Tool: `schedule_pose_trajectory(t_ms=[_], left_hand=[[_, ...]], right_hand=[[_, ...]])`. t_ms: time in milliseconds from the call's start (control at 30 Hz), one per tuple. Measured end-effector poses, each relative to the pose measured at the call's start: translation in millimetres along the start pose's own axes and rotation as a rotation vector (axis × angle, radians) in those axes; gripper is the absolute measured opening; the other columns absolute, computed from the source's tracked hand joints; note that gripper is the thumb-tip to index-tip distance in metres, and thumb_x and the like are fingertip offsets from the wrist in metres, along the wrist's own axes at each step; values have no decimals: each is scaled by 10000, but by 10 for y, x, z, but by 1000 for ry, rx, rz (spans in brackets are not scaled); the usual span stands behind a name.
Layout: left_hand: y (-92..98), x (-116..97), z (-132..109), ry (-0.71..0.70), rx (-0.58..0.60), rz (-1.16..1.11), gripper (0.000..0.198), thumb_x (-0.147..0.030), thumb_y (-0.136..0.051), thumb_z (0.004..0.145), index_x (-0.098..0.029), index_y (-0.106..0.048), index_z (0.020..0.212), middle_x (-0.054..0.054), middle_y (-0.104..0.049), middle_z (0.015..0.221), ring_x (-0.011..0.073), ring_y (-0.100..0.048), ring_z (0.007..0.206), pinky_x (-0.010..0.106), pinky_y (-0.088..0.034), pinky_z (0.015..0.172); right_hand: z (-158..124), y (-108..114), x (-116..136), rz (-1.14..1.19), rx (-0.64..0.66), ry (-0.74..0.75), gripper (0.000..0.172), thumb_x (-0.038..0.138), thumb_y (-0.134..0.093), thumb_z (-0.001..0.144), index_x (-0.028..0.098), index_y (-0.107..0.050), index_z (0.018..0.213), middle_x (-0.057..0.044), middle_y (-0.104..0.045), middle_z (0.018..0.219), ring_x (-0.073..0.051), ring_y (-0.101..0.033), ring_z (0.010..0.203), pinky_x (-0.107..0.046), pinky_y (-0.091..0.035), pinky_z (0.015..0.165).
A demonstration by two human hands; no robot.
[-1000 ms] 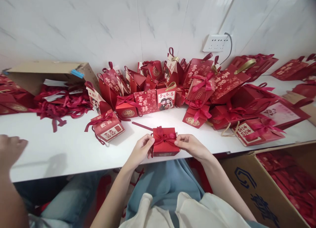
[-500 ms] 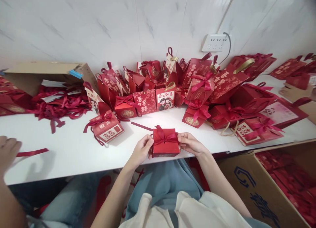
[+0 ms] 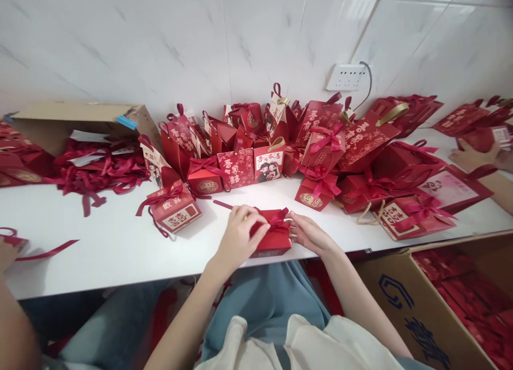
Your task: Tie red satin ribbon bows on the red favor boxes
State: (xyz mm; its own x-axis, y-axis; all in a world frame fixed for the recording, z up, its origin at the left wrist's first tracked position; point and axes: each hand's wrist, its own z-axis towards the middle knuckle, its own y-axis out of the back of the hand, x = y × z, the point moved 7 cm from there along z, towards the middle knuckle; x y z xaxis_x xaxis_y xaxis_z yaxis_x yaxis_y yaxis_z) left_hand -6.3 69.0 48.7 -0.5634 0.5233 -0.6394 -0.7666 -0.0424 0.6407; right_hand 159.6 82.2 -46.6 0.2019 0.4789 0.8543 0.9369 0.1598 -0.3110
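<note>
A small red gift box (image 3: 272,246) with a dark red ribbon (image 3: 277,218) tied across its top lies at the table's front edge. My left hand (image 3: 240,235) reaches over its left side, with thumb and fingertips pinched on the ribbon near the knot. Part of the box's top is hidden under that hand. At the box's right side is my right hand (image 3: 311,234), fingers stretched and apart, the tips close to the side; whether they touch is unclear. Just behind, a thin dark red strip (image 3: 222,204) lies partly covered. To the left stands a red box with a bow (image 3: 176,210).
Many red gift boxes (image 3: 236,167) crowd the back of the white table (image 3: 120,252). Ribbons (image 3: 104,172) spill from a cardboard box (image 3: 80,113). An open carton (image 3: 385,306) of red items stands lower right. Other people's hands (image 3: 475,155) work at both sides.
My left hand has moved from the box's left side up onto the ribbon on top. My right fingers have loosened and spread at the right side. The neighbour's hand at left moved down.
</note>
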Motion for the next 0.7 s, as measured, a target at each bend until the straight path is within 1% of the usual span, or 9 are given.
schedule_pose_trajectory(t_ms=[67, 167, 267, 333, 400, 467, 533, 600, 700], left_hand=[[-100, -58, 15, -39, 75, 37, 121, -235, -504, 875, -205, -617, 843, 39, -551, 877, 192, -477, 909, 358, -395, 873], [-171, -31, 8, -42, 112, 74, 110, -230, -514, 873, -203, -621, 876, 37, -560, 893, 193, -477, 903, 366, -401, 860], [-184, -3, -2, -53, 128, 89, 93, -215, -540, 857, -208, -627, 891, 32, -568, 903, 193, -478, 918, 366, -404, 862], [-178, -5, -3, -58, 136, 92, 92, -207, -552, 849, -210, -632, 895, 31, -572, 901, 195, -477, 924, 367, -408, 866], [-168, -14, -2, -55, 140, 97, 94, -207, -554, 846, -212, -636, 891, 32, -575, 894, 196, -478, 919, 371, -413, 862], [-162, -20, -1, -49, 143, 102, 101, -211, -550, 847, -212, -641, 889, 34, -579, 893, 198, -478, 911, 375, -418, 853], [-164, -19, -1, -43, 148, 108, 112, -213, -545, 850, -212, -645, 901, 37, -582, 894, 200, -478, 906, 377, -421, 846], [-176, -14, -1, -42, 160, 114, 137, -213, -537, 855, -218, -651, 933, 37, -582, 890, 200, -478, 895, 378, -421, 844], [-196, -8, 2, -46, 177, 120, 166, -226, -527, 861, -238, -670, 944, 37, -582, 877, 200, -473, 883, 380, -418, 844]], right_hand=[[32, 13, 69, -30, -82, 65, 505, 619, -702, 590, 175, -532, 760, 3, -550, 694, -92, -478, 545, -251, -406, 524], [74, -9, 171, -104, -103, 121, 508, 623, -707, 556, 176, -514, 700, 23, -510, 615, -94, -452, 523, -266, -394, 532], [111, 0, 337, -221, -147, 202, 482, 611, -698, 566, 179, -500, 642, 45, -466, 538, -94, -416, 507, -260, -340, 520], [136, 1, 494, -318, -190, 269, 455, 573, -708, 579, 182, -475, 582, 59, -436, 510, -85, -372, 502, -256, -288, 517], [169, -38, 655, -414, -205, 323, 429, 517, -721, 591, 181, -460, 535, 70, -402, 493, -83, -338, 511, -259, -254, 525], [222, -120, 782, -492, -175, 351, 401, 483, -710, 610, 178, -467, 522, 74, -388, 504, -84, -332, 531, -258, -249, 537], [306, -224, 838, -550, -108, 347, 378, 483, -675, 640, 174, -487, 529, 74, -391, 518, -84, -340, 541, -251, -259, 541], [421, -315, 806, -601, -20, 308, 374, 493, -656, 646, 166, -515, 532, 72, -410, 516, -81, -351, 532, -242, -269, 528], [602, -354, 660, -672, 63, 219, 370, 483, -713, 565, 152, -557, 513, 63, -451, 482, -78, -366, 490, -234, -273, 490]])
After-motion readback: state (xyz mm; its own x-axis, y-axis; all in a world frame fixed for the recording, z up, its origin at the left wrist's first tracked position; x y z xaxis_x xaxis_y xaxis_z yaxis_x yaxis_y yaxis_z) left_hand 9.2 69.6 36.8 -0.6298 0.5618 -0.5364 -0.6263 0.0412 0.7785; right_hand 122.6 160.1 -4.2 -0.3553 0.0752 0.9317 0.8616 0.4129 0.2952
